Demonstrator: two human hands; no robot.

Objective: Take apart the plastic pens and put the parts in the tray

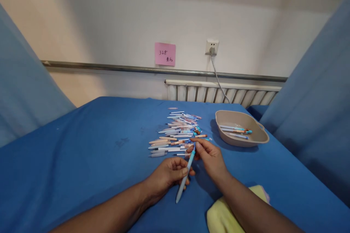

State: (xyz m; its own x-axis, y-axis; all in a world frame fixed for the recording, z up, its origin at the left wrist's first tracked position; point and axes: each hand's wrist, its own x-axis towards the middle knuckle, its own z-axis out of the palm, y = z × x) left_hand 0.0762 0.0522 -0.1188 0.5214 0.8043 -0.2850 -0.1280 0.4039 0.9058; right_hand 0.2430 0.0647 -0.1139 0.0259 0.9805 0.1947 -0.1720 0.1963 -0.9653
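Note:
A light blue pen [183,182] is held at a slant between my two hands, above the blue cloth. My left hand [175,171] is closed round the middle of its barrel. At the pen's upper end, my right hand [209,156] pinches a small dark blue part, partly hidden by the fingers. Just beyond my hands lies a spread of loose pen parts [177,131]: coloured barrels, white refills and small blue and orange pieces. To the right, a beige plastic basin [257,139] holds several pens [233,129].
A yellow cloth [224,216] lies under my right forearm. Blue cloth [95,160] covers the table. Behind stand a radiator [197,93], a metal rail [123,67], a pink note [165,54] and a socket with a plugged-in cable [212,48]. Curtains [314,91] hang at both sides.

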